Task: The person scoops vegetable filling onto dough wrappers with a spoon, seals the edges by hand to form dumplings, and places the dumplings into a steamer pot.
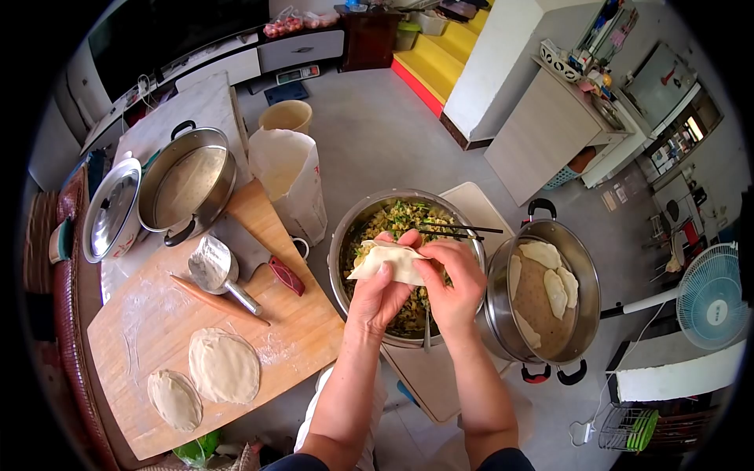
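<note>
A folded dumpling is held between both hands, above a steel bowl of chopped green and yellow filling. My left hand supports it from below and the left, fingers closed round it. My right hand pinches its right end along the edge. Chopsticks and a spoon handle rest in the bowl. To the right, a steamer pot contains several shaped dumplings. Two flat dough wrappers lie on the wooden board at left.
The board carries a rolling pin, a floury metal scoop and a cleaver with a red handle. Behind it stand another steel pot, a lidded basin and a white flour sack. A fan is at far right.
</note>
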